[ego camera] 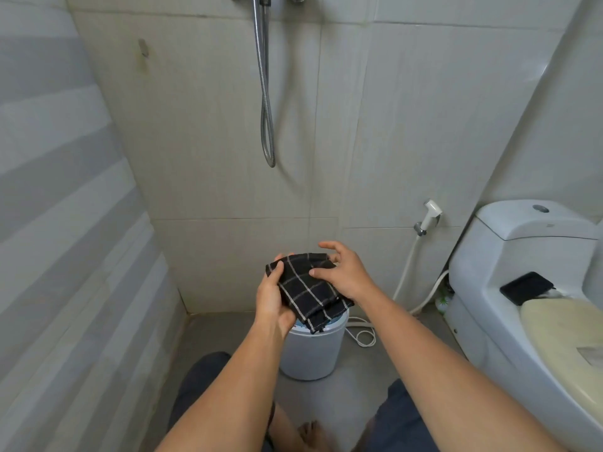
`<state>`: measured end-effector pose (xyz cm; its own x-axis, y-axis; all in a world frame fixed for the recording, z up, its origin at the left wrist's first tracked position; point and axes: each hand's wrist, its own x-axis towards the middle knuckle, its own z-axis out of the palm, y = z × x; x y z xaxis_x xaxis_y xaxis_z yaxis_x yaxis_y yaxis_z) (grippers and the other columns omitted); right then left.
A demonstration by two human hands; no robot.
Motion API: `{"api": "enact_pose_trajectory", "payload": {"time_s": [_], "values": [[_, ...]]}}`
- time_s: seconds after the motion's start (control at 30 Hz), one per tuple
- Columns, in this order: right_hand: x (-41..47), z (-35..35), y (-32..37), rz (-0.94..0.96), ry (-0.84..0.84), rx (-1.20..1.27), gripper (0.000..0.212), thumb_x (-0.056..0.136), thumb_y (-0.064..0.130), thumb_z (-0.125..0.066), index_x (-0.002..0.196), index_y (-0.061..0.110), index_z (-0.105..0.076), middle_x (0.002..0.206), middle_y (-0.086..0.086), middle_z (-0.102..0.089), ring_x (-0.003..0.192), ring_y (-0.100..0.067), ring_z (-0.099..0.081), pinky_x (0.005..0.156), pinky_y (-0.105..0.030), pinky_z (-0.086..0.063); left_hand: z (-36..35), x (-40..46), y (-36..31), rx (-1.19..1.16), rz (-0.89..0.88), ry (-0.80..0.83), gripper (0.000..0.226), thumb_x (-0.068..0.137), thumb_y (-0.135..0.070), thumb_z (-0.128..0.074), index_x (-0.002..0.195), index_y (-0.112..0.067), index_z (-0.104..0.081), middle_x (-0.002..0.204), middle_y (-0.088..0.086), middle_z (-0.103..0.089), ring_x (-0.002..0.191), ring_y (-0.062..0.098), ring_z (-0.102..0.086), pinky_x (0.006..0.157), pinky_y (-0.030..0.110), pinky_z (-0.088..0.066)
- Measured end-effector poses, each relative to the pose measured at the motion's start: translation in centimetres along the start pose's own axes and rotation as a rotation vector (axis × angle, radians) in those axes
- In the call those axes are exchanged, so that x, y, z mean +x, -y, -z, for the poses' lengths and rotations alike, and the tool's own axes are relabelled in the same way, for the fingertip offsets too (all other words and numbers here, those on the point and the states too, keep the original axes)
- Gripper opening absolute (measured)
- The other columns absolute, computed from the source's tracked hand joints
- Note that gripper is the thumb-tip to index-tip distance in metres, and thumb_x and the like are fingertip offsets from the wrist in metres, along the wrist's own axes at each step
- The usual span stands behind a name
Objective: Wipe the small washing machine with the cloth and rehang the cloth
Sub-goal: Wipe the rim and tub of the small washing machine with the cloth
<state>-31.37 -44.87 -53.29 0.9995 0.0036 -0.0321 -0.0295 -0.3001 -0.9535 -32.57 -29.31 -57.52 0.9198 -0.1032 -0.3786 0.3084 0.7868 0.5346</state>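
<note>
A folded black cloth with thin white checks is held in the air between both hands, above the small washing machine. My left hand grips its left edge from below, thumb on top. My right hand rests on the cloth's right side, thumb pressing the top and the other fingers spread. The small washing machine is a pale grey round tub on the floor below the cloth; the cloth hides most of its lid. A small hook sticks to the back wall, high on the left.
A white toilet with a cream seat cover and a black object on it fills the right side. A bidet sprayer and white hose hang beside it. A metal shower hose loops down the back wall. My knees are at the bottom.
</note>
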Motion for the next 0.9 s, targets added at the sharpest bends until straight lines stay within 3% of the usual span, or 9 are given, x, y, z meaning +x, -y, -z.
{"api": "enact_pose_trajectory", "payload": {"time_s": [0.1, 0.17, 0.33, 0.4, 0.53, 0.63, 0.77, 0.83, 0.9], "values": [[0.4, -0.4, -2.1, -0.149, -0.03, 0.084, 0.061, 0.072, 0.035, -0.091, 0.124, 0.018, -0.065, 0.103, -0.004, -0.077, 0.092, -0.02, -0.076, 0.088, -0.04, -0.061, 0.0, 0.5, -0.7, -0.017, -0.011, 0.053, 0.025, 0.1, -0.019, -0.059, 0.124, -0.02, -0.067, 0.129, 0.021, -0.07, 0.122, 0.042, -0.064, 0.106, 0.064, -0.046], [0.2, -0.7, -3.0, -0.256, 0.082, 0.174, 0.048, 0.076, 0.048, -0.084, 0.113, 0.018, -0.074, 0.102, -0.003, -0.081, 0.097, -0.021, -0.077, 0.097, -0.046, -0.058, 0.0, 0.7, -1.0, 0.053, -0.032, 0.012, 0.028, 0.099, -0.017, -0.061, 0.126, -0.016, -0.066, 0.124, 0.023, -0.072, 0.117, 0.042, -0.067, 0.101, 0.064, -0.05], [0.6, -1.0, -3.9, -0.364, 0.091, 0.465, 0.037, 0.088, 0.032, -0.078, 0.115, 0.007, -0.072, 0.103, -0.016, -0.079, 0.097, -0.032, -0.077, 0.09, -0.048, -0.06, 1.7, 1.7, -1.1, 0.784, -0.237, -0.311, 0.051, 0.094, -0.019, -0.071, 0.142, -0.017, -0.053, 0.137, 0.014, -0.064, 0.117, 0.029, -0.066, 0.1, 0.044, -0.055], [1.0, -1.5, -4.1, -0.347, 0.042, 0.494, 0.039, 0.089, 0.032, -0.077, 0.118, 0.007, -0.07, 0.103, -0.015, -0.079, 0.097, -0.032, -0.077, 0.091, -0.05, -0.06, 2.1, 1.4, -0.6, 0.967, -0.219, -0.285, 0.051, 0.094, -0.03, -0.07, 0.141, -0.013, -0.056, 0.137, 0.008, -0.066, 0.12, 0.025, -0.065, 0.105, 0.041, -0.052], [1.2, -2.9, -5.0, -0.431, 0.146, 0.629, 0.034, 0.096, 0.03, -0.067, 0.121, 0.008, -0.072, 0.115, -0.018, -0.076, 0.108, -0.033, -0.073, 0.099, -0.05, -0.055, 1.7, -0.1, 1.4, 0.721, 0.067, 0.047, 0.039, 0.09, -0.045, -0.072, 0.119, -0.02, -0.072, 0.107, 0.002, -0.081, 0.098, 0.019, -0.078, 0.086, 0.036, -0.061], [0.8, -3.6, -5.7, -0.464, 0.186, 0.65, 0.03, 0.097, 0.027, -0.066, 0.12, 0.008, -0.074, 0.116, -0.017, -0.076, 0.111, -0.034, -0.072, 0.103, -0.05, -0.052, 2.7, 0.4, 2.5, 0.651, 0.026, 0.024, 0.038, 0.087, -0.031, -0.078, 0.121, -0.017, -0.07, 0.105, 0.007, -0.081, 0.099, 0.025, -0.078, 0.082, 0.04, -0.062], [0.4, -4.3, -6.8, -0.315, -0.008, 0.387, 0.029, 0.086, 0.024, -0.08, 0.107, 0.005, -0.075, 0.1, -0.013, -0.08, 0.102, -0.033, -0.075, 0.093, -0.047, -0.06, 3.9, 0.7, 3.3, 0.637, -0.007, -0.056, 0.031, 0.091, -0.01, -0.071, 0.121, -0.012, -0.061, 0.102, 0.012, -0.08, 0.088, 0.025, -0.078, 0.072, 0.04, -0.063], [0.2, -4.3, -7.5, -0.323, -0.05, 0.335, 0.037, 0.08, 0.033, -0.085, 0.105, 0.008, -0.076, 0.098, -0.009, -0.081, 0.101, -0.031, -0.076, 0.092, -0.044, -0.06, 4.0, 0.5, 3.3, 0.644, -0.012, -0.092, 0.033, 0.092, -0.015, -0.071, 0.12, -0.012, -0.054, 0.101, 0.012, -0.078, 0.084, 0.023, -0.078, 0.068, 0.038, -0.061], [-0.1, -3.8, -8.0, -0.464, 0.059, 0.416, 0.048, 0.077, 0.046, -0.086, 0.111, 0.014, -0.076, 0.106, -0.008, -0.08, 0.106, -0.03, -0.074, 0.1, -0.047, -0.056, 4.0, 0.2, 3.1, 0.609, 0.058, -0.041, 0.033, 0.093, -0.024, -0.071, 0.119, -0.01, -0.056, 0.104, 0.014, -0.079, 0.087, 0.027, -0.077, 0.069, 0.04, -0.061]]}}
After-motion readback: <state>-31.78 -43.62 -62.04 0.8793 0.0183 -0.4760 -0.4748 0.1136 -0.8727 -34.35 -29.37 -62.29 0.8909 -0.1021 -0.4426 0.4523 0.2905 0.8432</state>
